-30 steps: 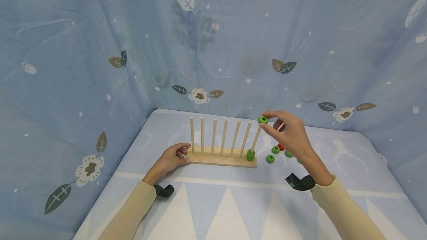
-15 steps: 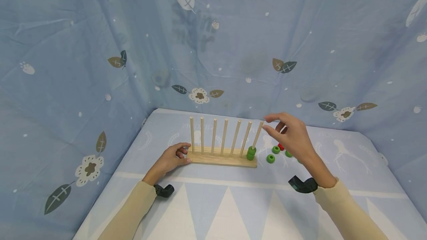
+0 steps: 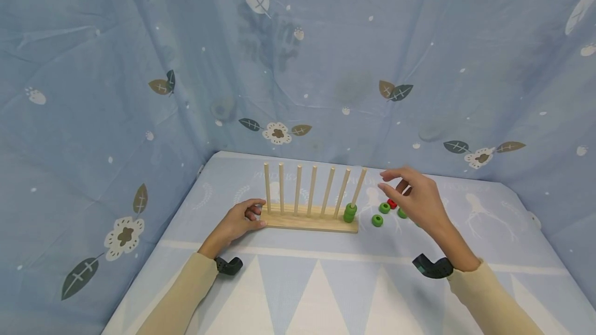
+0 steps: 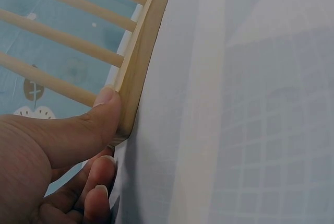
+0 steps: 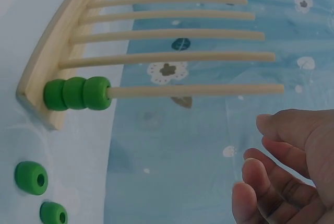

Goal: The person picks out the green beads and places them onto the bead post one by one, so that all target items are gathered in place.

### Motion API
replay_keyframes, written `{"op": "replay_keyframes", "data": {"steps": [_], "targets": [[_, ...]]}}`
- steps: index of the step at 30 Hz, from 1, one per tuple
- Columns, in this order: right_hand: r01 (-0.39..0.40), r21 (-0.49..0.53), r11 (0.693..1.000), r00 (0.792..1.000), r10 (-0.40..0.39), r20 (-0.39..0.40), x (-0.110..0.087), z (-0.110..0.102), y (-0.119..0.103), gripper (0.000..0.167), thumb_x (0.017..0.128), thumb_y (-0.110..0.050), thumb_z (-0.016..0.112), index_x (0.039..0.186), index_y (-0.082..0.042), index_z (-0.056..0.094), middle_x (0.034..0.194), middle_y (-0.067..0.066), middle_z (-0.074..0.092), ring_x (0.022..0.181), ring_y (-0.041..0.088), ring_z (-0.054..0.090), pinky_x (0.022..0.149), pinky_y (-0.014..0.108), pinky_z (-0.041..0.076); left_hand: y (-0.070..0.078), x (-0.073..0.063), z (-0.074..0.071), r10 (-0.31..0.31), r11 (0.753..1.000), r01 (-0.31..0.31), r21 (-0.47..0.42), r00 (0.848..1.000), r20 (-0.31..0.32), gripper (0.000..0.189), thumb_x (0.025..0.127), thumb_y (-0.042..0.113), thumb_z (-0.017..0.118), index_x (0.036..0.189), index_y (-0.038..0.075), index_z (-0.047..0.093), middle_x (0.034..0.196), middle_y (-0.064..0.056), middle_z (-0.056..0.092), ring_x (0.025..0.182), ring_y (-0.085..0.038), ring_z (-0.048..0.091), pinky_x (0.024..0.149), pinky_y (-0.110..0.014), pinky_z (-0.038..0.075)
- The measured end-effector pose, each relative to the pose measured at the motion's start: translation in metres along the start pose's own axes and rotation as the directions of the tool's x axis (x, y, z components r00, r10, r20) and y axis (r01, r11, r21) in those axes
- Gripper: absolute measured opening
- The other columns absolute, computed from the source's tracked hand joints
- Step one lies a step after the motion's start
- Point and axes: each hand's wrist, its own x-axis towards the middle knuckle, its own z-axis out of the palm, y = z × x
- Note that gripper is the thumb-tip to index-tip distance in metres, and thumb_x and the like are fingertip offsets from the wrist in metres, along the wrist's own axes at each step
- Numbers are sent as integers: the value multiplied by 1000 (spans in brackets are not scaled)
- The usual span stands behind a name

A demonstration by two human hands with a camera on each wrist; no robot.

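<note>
A wooden peg stand (image 3: 302,222) with a row of upright dowels sits on the table. My left hand (image 3: 238,221) grips its left end, the thumb (image 4: 102,110) on the base beside the end dowel. Three green beads (image 5: 77,93) are stacked at the foot of the rightmost dowel (image 5: 198,90); the other dowels are bare. To the right of that dowel's top, my right hand (image 3: 416,198) hovers in the air, fingers loosely bent and thumb apart from them, holding nothing.
Loose green beads (image 3: 377,220) and a red bead (image 3: 392,203) lie on the table right of the stand, some partly hidden by the right hand. A blue patterned cloth (image 3: 326,66) hangs behind the table. Each wrist wears a black device (image 3: 433,267).
The right hand released a green bead at the rightmost dowel's top, and it dropped onto the stack there. Then that hand drew away to the right. The left hand stayed on the stand.
</note>
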Motion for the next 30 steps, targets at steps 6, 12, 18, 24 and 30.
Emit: {"op": "replay_keyframes", "data": {"steps": [6, 12, 18, 24, 30], "targets": [[-60, -23, 998, 998, 60, 1, -9, -2, 10, 25, 90, -12, 82, 114, -9, 74, 101, 7, 73, 67, 14, 57, 52, 24, 48, -1, 1, 0, 2, 1000, -2, 7, 1000, -2, 60, 88, 7, 83, 143, 8, 59, 114, -11, 60, 91, -21, 53, 79, -33, 45], [-81, -38, 996, 997, 82, 4, -19, -4, 20, 27, 90, -12, 81, 116, -8, 74, 102, 8, 73, 68, 14, 58, 53, 25, 47, -1, 1, 1, -2, 1000, 2, 22, 1000, -6, 60, 88, 8, 83, 143, 8, 59, 114, -11, 60, 91, -21, 54, 79, -34, 44], [-138, -31, 990, 990, 138, 5, -30, -5, 30, 28, 91, -13, 81, 118, -10, 74, 104, 8, 73, 71, 14, 57, 53, 25, 47, 1, 1, 1, -5, 1000, 5, 13, 1000, -1, 60, 88, 8, 83, 143, 10, 59, 114, -8, 60, 92, -22, 53, 81, -38, 44], [-180, -14, 984, 984, 180, 1, -39, -6, 39, 29, 90, -12, 82, 117, -11, 74, 105, 8, 74, 71, 13, 58, 51, 25, 47, 1, 1, 1, -4, 1000, 4, 18, 1000, 0, 61, 88, 8, 83, 143, 10, 59, 114, -9, 61, 92, -22, 54, 81, -37, 45], [-234, -40, 971, 972, 235, 12, -45, -6, 46, 28, 93, -19, 80, 118, -9, 74, 105, 10, 73, 72, 17, 58, 52, 26, 46, 1, 1, 1, -5, 1000, 5, 16, 1000, 1, 61, 87, 8, 83, 143, 10, 59, 113, -9, 61, 92, -23, 54, 81, -37, 45]]}}
